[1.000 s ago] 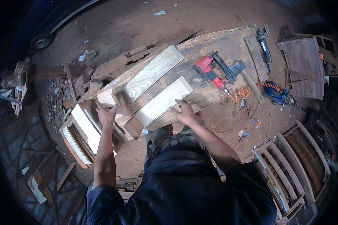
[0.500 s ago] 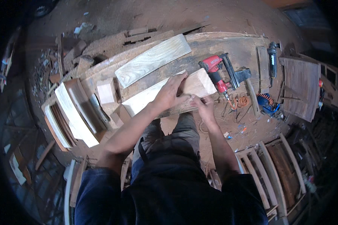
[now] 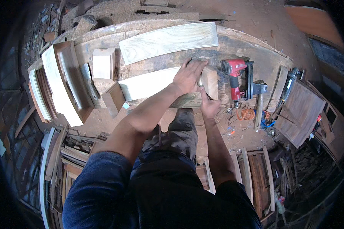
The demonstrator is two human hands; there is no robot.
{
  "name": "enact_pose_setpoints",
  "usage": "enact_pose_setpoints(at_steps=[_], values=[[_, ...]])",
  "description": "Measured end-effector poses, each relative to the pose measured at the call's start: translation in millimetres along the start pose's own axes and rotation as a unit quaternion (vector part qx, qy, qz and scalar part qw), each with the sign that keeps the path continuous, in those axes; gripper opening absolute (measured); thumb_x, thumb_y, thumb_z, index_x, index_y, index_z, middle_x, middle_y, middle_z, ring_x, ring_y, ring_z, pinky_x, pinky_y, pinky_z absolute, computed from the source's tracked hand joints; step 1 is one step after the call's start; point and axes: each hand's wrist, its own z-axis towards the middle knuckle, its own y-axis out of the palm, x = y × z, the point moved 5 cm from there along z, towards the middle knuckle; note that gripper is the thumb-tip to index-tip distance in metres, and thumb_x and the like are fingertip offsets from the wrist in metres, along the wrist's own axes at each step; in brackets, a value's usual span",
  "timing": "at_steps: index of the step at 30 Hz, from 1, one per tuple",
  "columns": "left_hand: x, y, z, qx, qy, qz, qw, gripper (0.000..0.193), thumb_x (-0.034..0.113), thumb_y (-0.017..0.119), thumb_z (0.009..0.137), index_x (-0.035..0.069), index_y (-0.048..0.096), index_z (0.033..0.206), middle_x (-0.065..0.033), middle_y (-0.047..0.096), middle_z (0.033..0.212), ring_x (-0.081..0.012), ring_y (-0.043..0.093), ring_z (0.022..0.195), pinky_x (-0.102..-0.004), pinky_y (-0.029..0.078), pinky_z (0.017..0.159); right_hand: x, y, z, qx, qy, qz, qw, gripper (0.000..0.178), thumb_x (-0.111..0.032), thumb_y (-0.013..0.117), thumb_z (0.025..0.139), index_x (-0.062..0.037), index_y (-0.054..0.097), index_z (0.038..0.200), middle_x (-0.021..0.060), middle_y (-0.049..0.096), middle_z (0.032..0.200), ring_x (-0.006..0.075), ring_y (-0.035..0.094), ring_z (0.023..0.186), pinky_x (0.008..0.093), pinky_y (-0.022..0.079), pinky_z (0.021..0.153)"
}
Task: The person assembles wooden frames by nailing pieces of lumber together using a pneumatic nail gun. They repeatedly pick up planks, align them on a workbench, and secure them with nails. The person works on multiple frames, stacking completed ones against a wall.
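Observation:
A pale wooden board [image 3: 149,84] lies along the near side of the workbench, with a short wooden block [image 3: 210,84] at its right end. My left hand [image 3: 189,77] grips across that end, fingers over the far side and thumb toward the near side. At the near corner of the block, my right hand [image 3: 210,107] presses with its index finger and thumb, the other fingers curled. The exact joint between board and block is partly hidden under my left hand. To the right lies a red and black nail gun [image 3: 237,74], touched by neither hand.
Another long pale board [image 3: 170,41] lies on the bench's far side. Drawer-like wooden frames [image 3: 67,82] stand at the left, beside a small moulded block [image 3: 104,64]. An orange coiled hose [image 3: 245,114] hangs below the nail gun. Wood pieces [image 3: 252,179] are stacked behind me.
The short block has turned from a slanted position to sit across the board's end. Both hands have moved with it, and the right one now has its index finger along the corner. The view has shifted.

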Motion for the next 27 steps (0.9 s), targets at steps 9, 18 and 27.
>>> enact_pose_setpoints(at_steps=[9, 18, 27], values=[[-2.9, 2.5, 1.2, 0.047, 0.007, 0.023, 0.999, 0.104, 0.038, 0.083, 0.073, 0.004, 0.031, 0.156, -0.0197, 0.051, 0.142, -0.0342, 0.048, 0.134, -0.0508, 0.028, 0.121, 3.6, 0.9, 4.1, -0.008, -0.053, -0.013, 0.998, 0.025, -0.009, 0.078, 0.088, 0.0048, 0.073, 0.107, 0.0176, 0.075, 0.102, 0.0300, 0.073, 0.093, 0.0404, 0.054, 0.083], [-3.1, -0.5, 3.7, 0.036, -0.011, -0.002, 0.999, 0.097, 0.037, 0.080, 0.075, 0.003, 0.034, 0.153, -0.0190, 0.054, 0.140, -0.0344, 0.049, 0.133, -0.0500, 0.028, 0.121, -17.5, -0.7, 15.1, -0.032, -0.041, -0.056, 0.997, 0.024, -0.013, 0.083, 0.086, 0.0034, 0.074, 0.101, 0.0165, 0.075, 0.098, 0.0293, 0.072, 0.091, 0.0408, 0.054, 0.084], [-4.7, 12.2, 7.4, 0.004, -0.034, 0.040, 0.999, 0.093, 0.039, 0.078, 0.080, 0.007, 0.033, 0.154, -0.0152, 0.051, 0.144, -0.0311, 0.047, 0.136, -0.0499, 0.025, 0.122, -14.1, -0.3, 15.9, -0.028, -0.118, -0.108, 0.987, 0.025, -0.010, 0.083, 0.085, 0.0025, 0.073, 0.103, 0.0196, 0.074, 0.099, 0.0359, 0.073, 0.089, 0.0429, 0.057, 0.079]])
